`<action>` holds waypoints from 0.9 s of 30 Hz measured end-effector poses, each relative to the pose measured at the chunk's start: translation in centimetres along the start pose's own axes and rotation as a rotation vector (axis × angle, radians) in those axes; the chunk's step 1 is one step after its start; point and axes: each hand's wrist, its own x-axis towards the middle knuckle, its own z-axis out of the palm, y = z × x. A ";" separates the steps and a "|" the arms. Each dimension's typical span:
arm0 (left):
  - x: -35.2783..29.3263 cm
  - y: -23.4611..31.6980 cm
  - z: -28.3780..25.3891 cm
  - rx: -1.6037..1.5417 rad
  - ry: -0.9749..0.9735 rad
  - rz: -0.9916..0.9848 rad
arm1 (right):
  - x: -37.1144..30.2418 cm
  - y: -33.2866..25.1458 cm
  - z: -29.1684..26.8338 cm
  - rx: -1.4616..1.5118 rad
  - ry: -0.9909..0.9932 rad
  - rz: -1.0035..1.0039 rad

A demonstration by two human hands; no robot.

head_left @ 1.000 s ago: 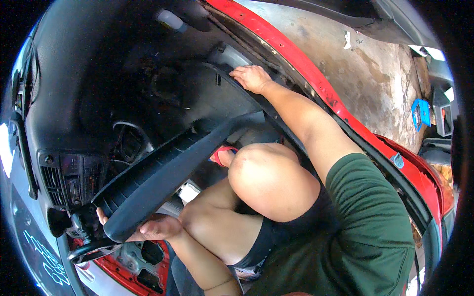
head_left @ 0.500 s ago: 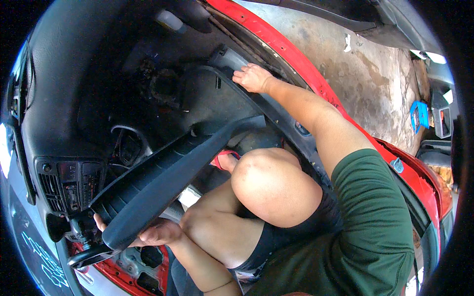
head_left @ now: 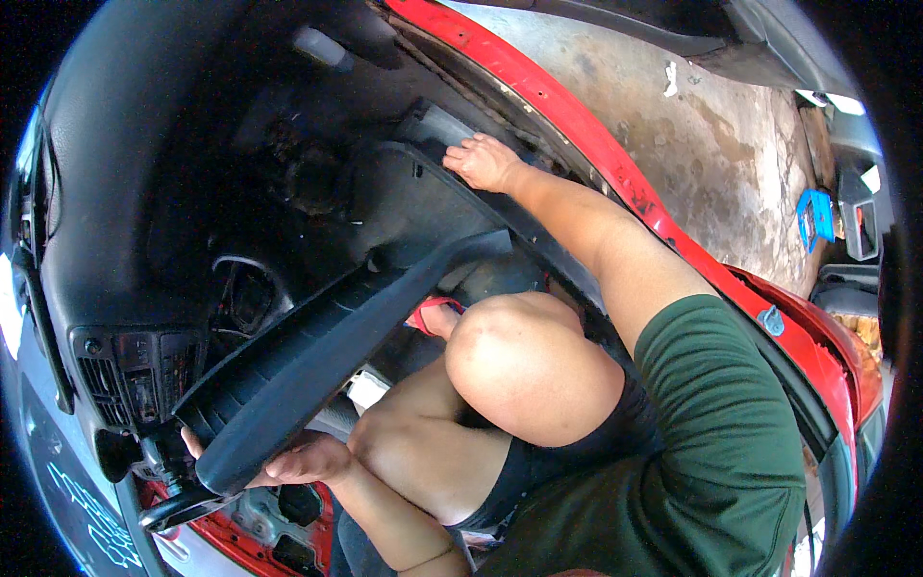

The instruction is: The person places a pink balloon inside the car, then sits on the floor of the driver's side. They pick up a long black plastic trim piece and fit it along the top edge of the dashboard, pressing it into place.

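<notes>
My left hand (head_left: 308,459) is closed around the near left end of a long black plastic trim panel (head_left: 308,361). The panel lies slantwise over my lap, its ribbed inner side facing the dashboard and its narrow far end by my knee. Farther off, my right hand (head_left: 484,163) has its fingers curled over the edge of a black plastic trim strip (head_left: 438,127) along the door opening. This strip runs on under my right forearm. A greyish-black floor piece (head_left: 409,197) lies beside it, partly hidden behind the panel.
The black dashboard (head_left: 144,192) with its vents and controls (head_left: 139,370) stands at left. A red door frame (head_left: 577,125) curves along the right. Beyond it a blue plastic thing (head_left: 815,220) sits on stained concrete (head_left: 702,183). Another red door frame (head_left: 260,524) shows at lower left.
My right hand and the strip under it have shifted slightly left and down in the picture. The trim panel in my left hand stays almost where it was.
</notes>
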 end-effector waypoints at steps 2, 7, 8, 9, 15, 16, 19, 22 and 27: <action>0.0 0.1 0.2 -0.008 0.002 -0.001 | 0.2 0.0 -0.3 0.033 0.030 0.000; -0.3 -0.5 -0.1 0.007 -0.011 0.001 | -0.2 -0.3 -2.7 0.073 -0.111 0.018; -0.3 -0.5 -0.2 0.007 -0.018 -0.001 | -0.4 -0.4 -3.1 0.083 -0.122 0.035; -0.3 -0.4 -0.3 0.006 -0.025 -0.004 | -0.6 -0.9 -3.3 0.055 -0.057 0.033; -0.5 -0.2 -0.4 -0.045 -0.018 -0.009 | -1.0 -2.9 -3.3 -0.021 -0.001 0.068; -0.5 -0.2 -0.5 -0.049 -0.018 -0.004 | -1.0 -3.1 -3.2 -0.021 -0.018 0.099; -0.5 -0.5 -0.5 -0.043 -0.012 0.018 | -0.7 -3.4 -2.1 0.059 -0.010 0.192; -0.6 -0.1 -0.6 -0.029 -0.028 0.000 | -0.3 -4.6 -2.1 0.166 -0.039 0.333; -0.4 0.0 -0.3 -0.007 -0.014 0.020 | -0.1 -5.8 -2.1 0.226 -0.067 0.451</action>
